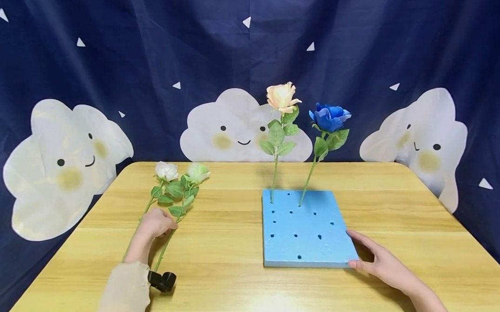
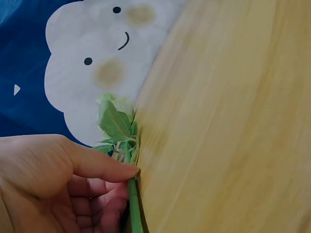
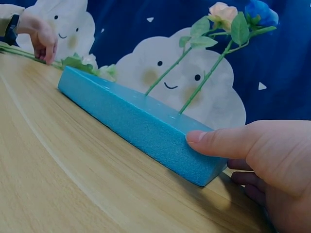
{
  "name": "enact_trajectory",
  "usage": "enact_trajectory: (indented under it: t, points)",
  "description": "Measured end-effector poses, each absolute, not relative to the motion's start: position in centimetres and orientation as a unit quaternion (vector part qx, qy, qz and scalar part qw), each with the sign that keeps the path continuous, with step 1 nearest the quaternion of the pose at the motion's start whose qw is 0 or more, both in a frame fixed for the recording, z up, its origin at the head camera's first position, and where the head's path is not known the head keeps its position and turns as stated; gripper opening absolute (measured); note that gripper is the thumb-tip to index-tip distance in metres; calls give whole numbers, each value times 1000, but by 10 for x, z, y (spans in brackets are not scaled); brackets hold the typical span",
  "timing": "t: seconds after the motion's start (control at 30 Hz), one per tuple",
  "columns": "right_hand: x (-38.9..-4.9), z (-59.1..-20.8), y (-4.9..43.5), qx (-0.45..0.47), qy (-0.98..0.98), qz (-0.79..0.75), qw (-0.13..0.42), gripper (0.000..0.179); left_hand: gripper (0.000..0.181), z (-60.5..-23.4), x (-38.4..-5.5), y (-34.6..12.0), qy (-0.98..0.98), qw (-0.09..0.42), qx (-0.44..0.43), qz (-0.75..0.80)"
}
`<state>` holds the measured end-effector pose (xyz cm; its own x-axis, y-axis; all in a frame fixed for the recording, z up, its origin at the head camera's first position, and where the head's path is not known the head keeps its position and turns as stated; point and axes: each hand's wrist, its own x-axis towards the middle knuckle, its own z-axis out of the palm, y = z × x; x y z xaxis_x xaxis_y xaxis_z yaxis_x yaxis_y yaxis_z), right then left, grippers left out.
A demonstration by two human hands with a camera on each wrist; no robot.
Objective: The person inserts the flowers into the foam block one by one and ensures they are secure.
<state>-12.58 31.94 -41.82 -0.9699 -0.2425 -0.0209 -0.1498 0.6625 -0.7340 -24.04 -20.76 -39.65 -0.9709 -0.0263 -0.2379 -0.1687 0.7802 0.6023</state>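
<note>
Two artificial roses lie at the left of the table: a white rose (image 1: 167,171) and a pale green rose (image 1: 198,172). My left hand (image 1: 157,222) pinches the pale green rose's stem (image 2: 134,204) between thumb and fingers, below its leaves. At the right is a blue foam block (image 1: 308,246) with several holes in its top. A peach rose (image 1: 282,98) and a blue rose (image 1: 330,117) stand upright in its back part, the blue one leaning right. My right hand (image 1: 382,262) grips the block's front right corner, thumb on the front face (image 3: 206,138), fingers along the right side.
The wooden table (image 1: 221,269) stretches between the loose roses and the block. Behind it hangs a dark blue curtain (image 1: 211,46) with printed clouds. A small black camera (image 1: 162,281) sits on the left wrist.
</note>
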Motion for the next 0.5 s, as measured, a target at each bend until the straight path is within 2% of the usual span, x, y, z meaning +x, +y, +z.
enact_trajectory:
  t: [0.13,0.33,0.5]
  points:
    - [-126,-418,319,-108,912,-392,57,73,17,-396,-242,-210,936,118,-37,329]
    - [-126,-418,320,-111,911,-392,61,72,9,-398,-243,-212,916,127,-24,381]
    - [-126,-419,321,-112,906,-403,59,72,12,-398,-245,-210,909,124,4,399]
